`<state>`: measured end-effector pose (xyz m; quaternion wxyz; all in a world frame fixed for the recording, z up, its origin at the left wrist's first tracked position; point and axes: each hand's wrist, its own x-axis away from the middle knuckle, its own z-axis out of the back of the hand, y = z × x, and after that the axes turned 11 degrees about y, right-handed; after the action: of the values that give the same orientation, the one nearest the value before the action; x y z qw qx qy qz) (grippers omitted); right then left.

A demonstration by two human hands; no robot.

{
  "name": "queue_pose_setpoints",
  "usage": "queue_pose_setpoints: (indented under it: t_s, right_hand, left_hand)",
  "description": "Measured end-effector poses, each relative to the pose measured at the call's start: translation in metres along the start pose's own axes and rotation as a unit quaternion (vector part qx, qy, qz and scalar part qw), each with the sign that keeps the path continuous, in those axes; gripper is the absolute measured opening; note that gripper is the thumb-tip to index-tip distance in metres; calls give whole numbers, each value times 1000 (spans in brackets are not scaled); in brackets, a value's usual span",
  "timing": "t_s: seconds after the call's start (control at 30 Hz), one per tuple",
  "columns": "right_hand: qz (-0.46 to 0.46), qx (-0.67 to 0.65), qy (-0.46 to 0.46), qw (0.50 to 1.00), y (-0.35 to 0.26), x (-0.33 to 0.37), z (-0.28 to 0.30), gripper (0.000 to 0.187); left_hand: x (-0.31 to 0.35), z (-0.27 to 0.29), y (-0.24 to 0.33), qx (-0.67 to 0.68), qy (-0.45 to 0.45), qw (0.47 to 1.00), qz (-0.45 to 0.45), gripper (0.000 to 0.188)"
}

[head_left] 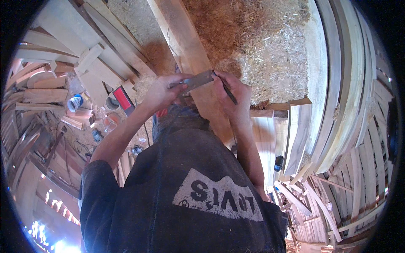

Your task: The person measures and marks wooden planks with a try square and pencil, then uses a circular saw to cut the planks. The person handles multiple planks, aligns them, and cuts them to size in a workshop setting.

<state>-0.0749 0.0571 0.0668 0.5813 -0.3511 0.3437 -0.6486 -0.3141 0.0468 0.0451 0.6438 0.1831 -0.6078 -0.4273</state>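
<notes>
Two hands meet at a flat plate, seen over a long board.
Nearest is the dark shirt (168, 185); beyond it, the left hand (163, 90) pinches the left end of the flat plate (199, 81), thumb and fingers nearly closed. The right hand (234, 95) curls around a thin dark stick (229, 92) at the plate's other end; whether its fingers also press the plate, I cannot tell. A firm left pinch and a lightly steered stick should suit this grip, with fingertips clear of the plate's edge. Behind lies the long board (185, 36), contact with the plate unclear, then shavings (274, 55) on the ground.
</notes>
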Motion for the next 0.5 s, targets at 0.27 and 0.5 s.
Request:
queue_pose_setpoints:
  t_s: [0.27, 0.5]
  right_hand:
    - [-29, 57, -37, 997, -10, -4, 9, 20]
    - [-8, 68, 16, 998, -9, -5, 8, 17]
  left_hand:
    - [0, 0, -1, -18, 6, 1000, 12, 35]
    - [-2, 1, -5, -24, 8, 1000, 7, 34]
